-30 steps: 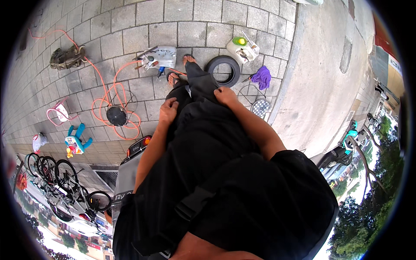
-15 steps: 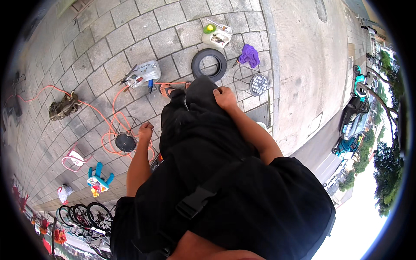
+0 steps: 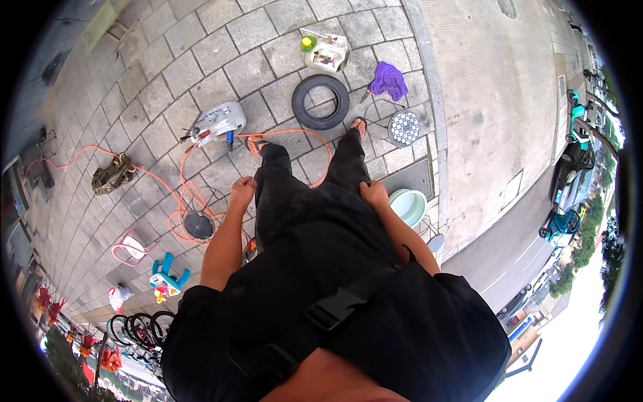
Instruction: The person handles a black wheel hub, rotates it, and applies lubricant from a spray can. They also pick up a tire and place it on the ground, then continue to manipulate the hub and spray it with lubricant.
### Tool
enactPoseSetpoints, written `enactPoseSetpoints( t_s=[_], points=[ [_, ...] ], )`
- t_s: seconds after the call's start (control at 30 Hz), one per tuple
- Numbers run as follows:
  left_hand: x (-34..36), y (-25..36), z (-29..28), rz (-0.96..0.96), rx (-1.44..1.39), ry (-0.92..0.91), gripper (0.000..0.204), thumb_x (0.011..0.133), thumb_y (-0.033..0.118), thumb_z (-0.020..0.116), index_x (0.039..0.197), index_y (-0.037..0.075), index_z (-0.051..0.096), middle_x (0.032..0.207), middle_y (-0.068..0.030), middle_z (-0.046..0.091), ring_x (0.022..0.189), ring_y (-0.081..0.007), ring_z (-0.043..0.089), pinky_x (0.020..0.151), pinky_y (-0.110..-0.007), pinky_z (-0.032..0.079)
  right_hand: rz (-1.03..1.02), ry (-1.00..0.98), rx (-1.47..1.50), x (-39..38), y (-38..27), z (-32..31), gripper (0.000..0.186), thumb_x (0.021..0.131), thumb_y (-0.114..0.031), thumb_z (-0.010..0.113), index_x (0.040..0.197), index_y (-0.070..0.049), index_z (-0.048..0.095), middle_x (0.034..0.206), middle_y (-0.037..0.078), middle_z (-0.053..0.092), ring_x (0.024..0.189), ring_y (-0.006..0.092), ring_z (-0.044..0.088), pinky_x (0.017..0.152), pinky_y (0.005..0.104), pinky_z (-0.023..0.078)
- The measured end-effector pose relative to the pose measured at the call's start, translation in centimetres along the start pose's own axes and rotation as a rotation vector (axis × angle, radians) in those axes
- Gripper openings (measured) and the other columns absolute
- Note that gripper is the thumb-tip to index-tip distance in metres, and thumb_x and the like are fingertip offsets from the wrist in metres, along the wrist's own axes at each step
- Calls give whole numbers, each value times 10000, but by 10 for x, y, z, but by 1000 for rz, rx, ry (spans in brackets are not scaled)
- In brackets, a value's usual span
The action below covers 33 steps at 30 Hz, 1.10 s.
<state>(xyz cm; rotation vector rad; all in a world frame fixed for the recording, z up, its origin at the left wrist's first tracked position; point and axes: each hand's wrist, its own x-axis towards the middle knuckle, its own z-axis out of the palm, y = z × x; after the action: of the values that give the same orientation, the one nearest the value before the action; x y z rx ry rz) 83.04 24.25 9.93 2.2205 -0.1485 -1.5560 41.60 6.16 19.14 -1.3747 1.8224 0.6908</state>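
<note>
My left hand [image 3: 243, 190] hangs beside my black left trouser leg [image 3: 274, 187] with its fingers curled and nothing visible in them. My right hand [image 3: 373, 194] has its fingers closed on the cloth of my right trouser leg [image 3: 345, 167] at the thigh. Both feet, in flip-flops, stand apart on the paving [image 3: 228, 40]. A black tyre [image 3: 301, 100] lies just beyond them. A pale plastic container with tools [image 3: 224, 117] is by my left foot, and a light green basin [image 3: 418, 204] is beside my right hand.
An orange hose [image 3: 161, 181] winds over the paving near a bag [image 3: 112, 177]. Another container [image 3: 328, 57], a purple cloth [image 3: 388, 80] and a checkered stool [image 3: 404, 130] lie ahead. Small seats [image 3: 167, 278] and bicycles [image 3: 137, 328] are at lower left. Scooters and cars [image 3: 569, 174] are right.
My left hand left the trouser leg and swung out beside it. My legs have spread, my right foot stepping rightward. The view has turned, bringing the basin into sight.
</note>
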Motion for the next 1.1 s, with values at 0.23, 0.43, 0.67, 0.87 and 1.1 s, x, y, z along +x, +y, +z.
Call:
enactPoseSetpoints(
  t_s=[0.23,0.43,0.67,0.87,1.1],
  points=[
    [-43,97,117,96,-83,108,377,987,202,678,1306,5,720,1058,-92,785,901,-147,719,814,-288,565,-64,-13,89,71,68,-58,620,955,-477,566,1259,38,730,1267,328,703,1247,466,659,1107,499,496],
    [-103,134,220,202,701,-128,458,1008,429,633,1342,130,727,1258,-142,775,1224,-303,712,1079,-459,502,-124,-129,69,98,126,-115,598,974,-504,566,1252,-6,746,1294,292,708,1260,437,661,1107,499,496],
    [-118,127,268,288,825,-154,446,1018,470,591,1357,206,715,1263,-158,761,1258,-327,677,1097,-512,488,-188,-233,-41,123,132,-123,615,976,-522,556,1211,9,757,1283,300,708,1259,437,662,1111,499,494],
    [-109,122,291,302,730,-214,429,1052,494,539,1247,163,729,1206,-228,754,1155,-442,698,1077,-523,512,-261,-124,-169,137,114,-154,600,978,-526,565,1186,-5,776,1204,308,731,1198,448,686,1067,506,518],
    [-113,125,278,303,387,-299,467,1070,470,552,1160,55,747,1146,-252,749,1125,-445,700,994,-518,538,-327,183,-354,76,36,-244,547,1006,-499,607,1343,-77,694,1333,246,648,1260,438,623,1075,507,507]
  ],
)
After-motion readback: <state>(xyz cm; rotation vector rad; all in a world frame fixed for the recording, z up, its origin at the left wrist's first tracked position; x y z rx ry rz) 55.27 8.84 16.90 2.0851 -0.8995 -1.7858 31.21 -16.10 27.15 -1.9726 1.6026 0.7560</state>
